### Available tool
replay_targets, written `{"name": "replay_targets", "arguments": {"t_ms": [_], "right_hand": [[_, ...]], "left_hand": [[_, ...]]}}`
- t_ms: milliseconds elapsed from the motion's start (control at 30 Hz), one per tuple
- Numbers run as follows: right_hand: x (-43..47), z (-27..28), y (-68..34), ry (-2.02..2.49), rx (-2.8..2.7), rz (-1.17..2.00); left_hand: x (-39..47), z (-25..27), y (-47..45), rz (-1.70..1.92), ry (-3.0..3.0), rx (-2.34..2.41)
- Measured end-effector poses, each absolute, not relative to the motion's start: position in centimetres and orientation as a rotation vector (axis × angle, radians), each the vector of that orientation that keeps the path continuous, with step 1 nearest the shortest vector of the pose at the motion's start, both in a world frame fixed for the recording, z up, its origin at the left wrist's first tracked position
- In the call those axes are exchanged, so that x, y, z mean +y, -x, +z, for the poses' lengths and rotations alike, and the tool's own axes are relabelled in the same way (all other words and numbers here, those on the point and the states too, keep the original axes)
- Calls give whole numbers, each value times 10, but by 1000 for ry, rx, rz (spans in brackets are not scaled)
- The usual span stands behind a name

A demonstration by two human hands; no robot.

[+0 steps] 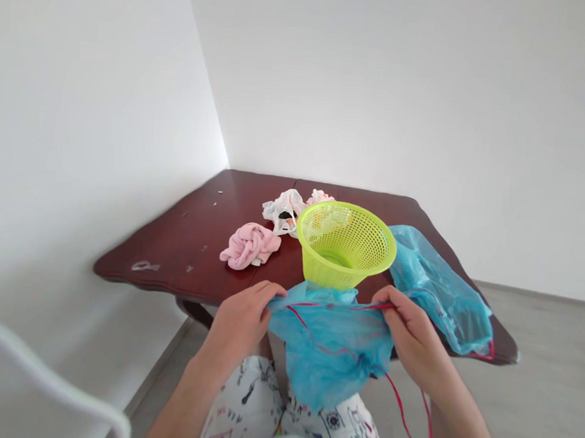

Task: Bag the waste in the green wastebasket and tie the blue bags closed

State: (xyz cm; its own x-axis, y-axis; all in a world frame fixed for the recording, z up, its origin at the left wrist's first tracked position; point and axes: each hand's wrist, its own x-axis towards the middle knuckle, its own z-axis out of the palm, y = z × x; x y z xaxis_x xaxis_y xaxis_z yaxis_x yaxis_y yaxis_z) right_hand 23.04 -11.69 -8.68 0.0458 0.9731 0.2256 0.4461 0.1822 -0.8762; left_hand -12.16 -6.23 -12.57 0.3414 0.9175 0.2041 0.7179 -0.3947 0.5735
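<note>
A thin blue plastic bag (330, 355) with a red drawstring hangs between my hands, over my lap at the table's front edge. My left hand (245, 316) grips its upper left corner, and my right hand (410, 324) grips the upper right corner. A loop of the red drawstring (399, 407) dangles below my right hand. Just beyond the bag stands a yellow-green perforated plastic basket (343, 276), upright, with its inside showing. To the right a second blue bag (438, 289) with red string lies spread on the tabletop.
On the dark red wooden table (202, 226) lie a crumpled pink cloth (250, 245) and white plastic bags (286, 208) behind it. White walls border the table at the left and back. A blurred white cable (46, 375) crosses the lower left.
</note>
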Motion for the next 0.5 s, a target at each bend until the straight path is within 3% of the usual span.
{"name": "replay_targets", "arguments": {"t_ms": [300,500], "right_hand": [[-126,-90,-281,1409,-1375,804],[-140,-90,-334,1428,-1261,993]], "left_hand": [[-52,-123,153,560,-2105,1437],[-53,-102,174,322,-1732,970]]}}
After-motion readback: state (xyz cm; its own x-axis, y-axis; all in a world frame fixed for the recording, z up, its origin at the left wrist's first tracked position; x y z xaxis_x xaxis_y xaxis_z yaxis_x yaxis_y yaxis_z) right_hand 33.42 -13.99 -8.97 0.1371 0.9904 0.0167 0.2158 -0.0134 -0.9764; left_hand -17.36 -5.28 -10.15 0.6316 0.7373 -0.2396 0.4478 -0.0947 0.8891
